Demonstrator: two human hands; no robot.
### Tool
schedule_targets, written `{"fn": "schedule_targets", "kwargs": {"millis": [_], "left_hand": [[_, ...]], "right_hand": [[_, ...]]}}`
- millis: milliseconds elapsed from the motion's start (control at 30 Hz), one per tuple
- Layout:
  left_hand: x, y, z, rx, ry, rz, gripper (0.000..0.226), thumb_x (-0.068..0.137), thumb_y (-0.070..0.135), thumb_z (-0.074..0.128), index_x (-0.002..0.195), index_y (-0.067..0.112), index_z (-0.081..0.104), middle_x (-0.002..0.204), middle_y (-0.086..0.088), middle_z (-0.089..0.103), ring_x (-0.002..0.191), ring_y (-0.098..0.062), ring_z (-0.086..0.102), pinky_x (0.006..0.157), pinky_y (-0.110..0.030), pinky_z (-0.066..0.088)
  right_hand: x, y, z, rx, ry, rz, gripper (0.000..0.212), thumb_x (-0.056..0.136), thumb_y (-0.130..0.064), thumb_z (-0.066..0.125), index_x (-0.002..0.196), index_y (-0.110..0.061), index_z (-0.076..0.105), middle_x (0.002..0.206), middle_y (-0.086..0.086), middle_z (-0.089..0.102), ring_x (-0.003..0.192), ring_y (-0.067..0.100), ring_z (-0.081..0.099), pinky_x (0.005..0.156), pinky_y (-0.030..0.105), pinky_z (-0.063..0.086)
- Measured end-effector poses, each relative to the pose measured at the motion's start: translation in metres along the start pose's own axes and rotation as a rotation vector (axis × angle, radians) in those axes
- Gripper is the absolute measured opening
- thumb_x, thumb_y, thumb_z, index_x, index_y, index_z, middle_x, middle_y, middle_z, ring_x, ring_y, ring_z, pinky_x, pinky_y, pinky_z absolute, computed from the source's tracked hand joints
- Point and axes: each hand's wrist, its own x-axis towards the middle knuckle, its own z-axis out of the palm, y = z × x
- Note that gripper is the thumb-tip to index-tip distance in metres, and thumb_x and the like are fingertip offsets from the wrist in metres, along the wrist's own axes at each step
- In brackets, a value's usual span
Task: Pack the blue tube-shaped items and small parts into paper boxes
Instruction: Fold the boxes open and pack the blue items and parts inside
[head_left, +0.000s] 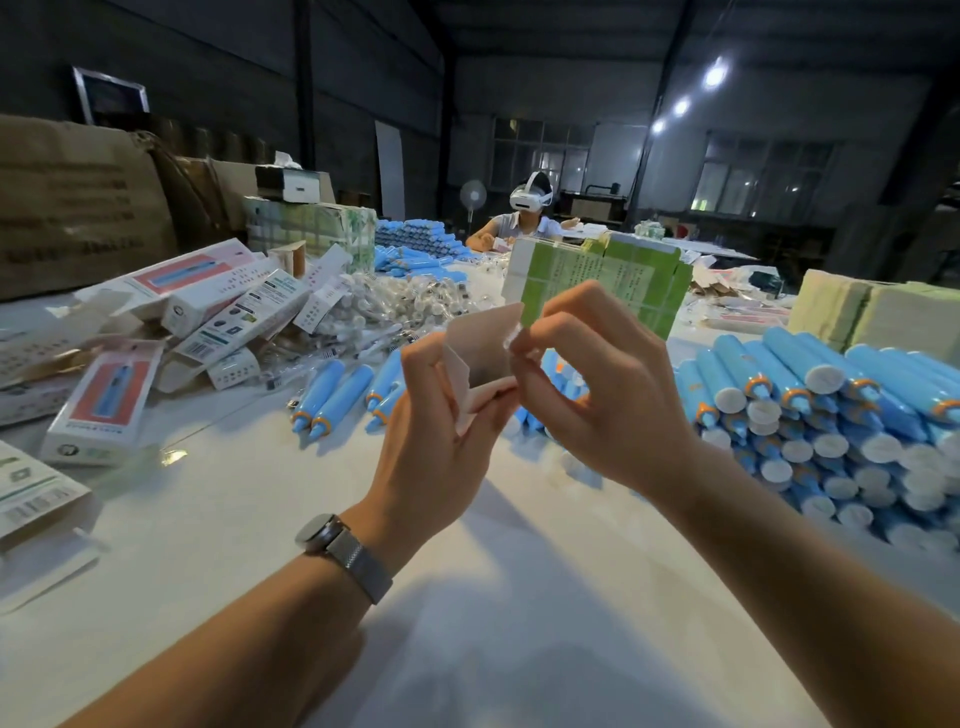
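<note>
Above the white table (493, 597) I hold a small pinkish paper box (480, 348), seen from its open end with the flaps spread. My left hand (441, 431) grips its lower left side from below. The fingertips of my right hand (597, 384) pinch a flap at its upper right corner. Behind my hands a few loose blue tubes (337, 395) with orange collars lie flat. A big pile of blue tubes (831, 410), white caps facing me, is stacked at the right. A heap of small clear-bagged parts (395, 301) lies beyond the left hand.
Closed and flattened printed boxes (208, 317) are heaped at the left, one red-windowed box (104, 405) nearest. Green-and-white bundled stacks (602, 275) stand just behind my hands. Brown cartons (78, 208) line the far left. A person wearing a headset (524, 218) sits across the table.
</note>
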Motion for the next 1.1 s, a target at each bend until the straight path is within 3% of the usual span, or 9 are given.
{"fn": "schedule_targets", "kwargs": {"millis": [133,300,433,533,567,667,733,867,1100], "left_hand": [[0.002,0.002,0.0,0.021,-0.022,0.057,0.042,0.089,0.001,0.062,0.112,0.018,0.032,0.114,0.045,0.051,0.096,0.018,0.057,0.079,-0.002,0.042],[0.002,0.001,-0.003,0.087,-0.032,0.085,0.039,0.09,-0.002,0.06,0.109,0.017,0.032,0.103,0.048,0.047,0.087,0.022,0.053,0.074,0.002,0.038],[0.002,0.002,-0.008,0.066,-0.024,0.006,0.035,0.094,0.014,0.058,0.115,0.027,0.033,0.112,0.033,0.058,0.101,0.001,0.063,0.083,-0.019,0.05],[0.004,0.006,-0.01,0.058,-0.016,-0.053,0.042,0.093,0.031,0.054,0.13,0.02,0.037,0.124,-0.001,0.058,0.114,-0.025,0.059,0.091,-0.044,0.051],[0.006,0.008,-0.01,0.069,-0.021,-0.079,0.05,0.094,0.035,0.052,0.138,0.016,0.037,0.126,-0.005,0.057,0.116,-0.027,0.058,0.092,-0.045,0.051],[0.009,0.013,-0.011,0.036,-0.08,-0.119,0.056,0.101,0.039,0.044,0.151,0.019,0.029,0.128,0.006,0.059,0.114,-0.015,0.061,0.09,-0.031,0.054],[0.009,0.013,-0.012,-0.011,-0.109,-0.143,0.057,0.104,0.036,0.038,0.156,0.024,0.018,0.131,0.004,0.06,0.112,-0.012,0.064,0.088,-0.037,0.057],[0.009,0.013,-0.013,-0.046,-0.094,-0.047,0.033,0.103,0.03,0.037,0.133,0.04,0.026,0.125,0.0,0.061,0.099,-0.017,0.069,0.077,-0.05,0.059],[0.006,0.006,-0.01,-0.061,-0.055,-0.017,0.019,0.105,0.031,0.035,0.12,0.041,0.04,0.11,0.017,0.064,0.083,-0.013,0.068,0.065,-0.045,0.055]], "right_hand": [[-0.001,-0.004,0.002,-0.03,-0.119,0.051,0.023,0.093,-0.016,0.05,0.086,-0.002,0.068,0.096,0.011,0.059,0.083,0.031,0.057,0.06,0.044,0.048],[-0.003,-0.001,0.0,0.0,-0.267,0.056,0.031,0.095,-0.027,0.044,0.088,-0.008,0.068,0.098,0.009,0.06,0.087,0.03,0.055,0.065,0.046,0.048],[-0.003,-0.001,0.004,0.112,-0.32,0.072,0.022,0.092,-0.016,0.057,0.109,-0.008,0.069,0.098,0.008,0.059,0.085,0.026,0.055,0.071,0.042,0.049],[-0.003,0.001,0.004,0.301,-0.246,0.204,0.025,0.091,-0.023,0.062,0.115,-0.018,0.056,0.098,-0.008,0.059,0.08,0.012,0.058,0.069,0.035,0.052],[-0.003,0.001,0.005,0.351,-0.211,0.249,0.028,0.09,-0.028,0.064,0.115,-0.028,0.051,0.096,-0.012,0.058,0.078,0.012,0.06,0.068,0.031,0.052],[-0.005,0.003,0.007,0.461,-0.149,0.33,0.033,0.09,-0.033,0.064,0.114,-0.041,0.043,0.094,-0.009,0.063,0.079,0.015,0.062,0.066,0.026,0.05],[-0.007,0.005,0.008,0.515,-0.125,0.376,0.032,0.09,-0.034,0.062,0.11,-0.046,0.04,0.093,-0.009,0.066,0.081,0.014,0.063,0.068,0.024,0.048],[-0.011,0.011,0.011,0.621,-0.087,0.463,0.034,0.087,-0.032,0.067,0.107,-0.039,0.041,0.092,-0.015,0.069,0.079,0.008,0.063,0.068,0.019,0.045],[-0.011,0.009,0.011,0.687,-0.008,0.483,0.03,0.082,-0.034,0.072,0.099,-0.039,0.049,0.095,-0.009,0.07,0.081,0.011,0.064,0.067,0.031,0.051]]}}
